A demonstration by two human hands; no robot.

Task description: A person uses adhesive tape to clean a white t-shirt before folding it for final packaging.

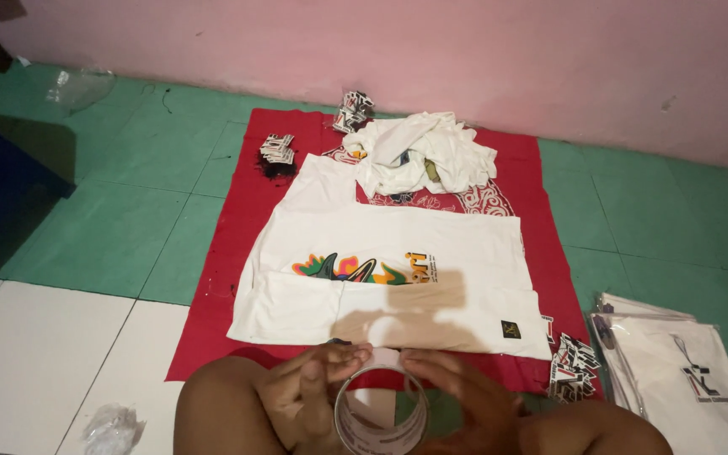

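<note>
Green and white floor tiles run under a red cloth (229, 253) laid against the pink wall, and a white printed shirt (398, 278) lies partly folded flat on it. You hold a roll of clear tape (381, 413) upright just in front of the shirt's near edge: your left hand (309, 392) pinches its rim, your right hand (469, 396) pinches the top where the loose end seems to be (hard to tell). If the end slips, it could stick back onto the roll or to your fingertips. A crumpled white pile (423, 152) lies beyond, and bagged shirts (684, 371) at your right.
</note>
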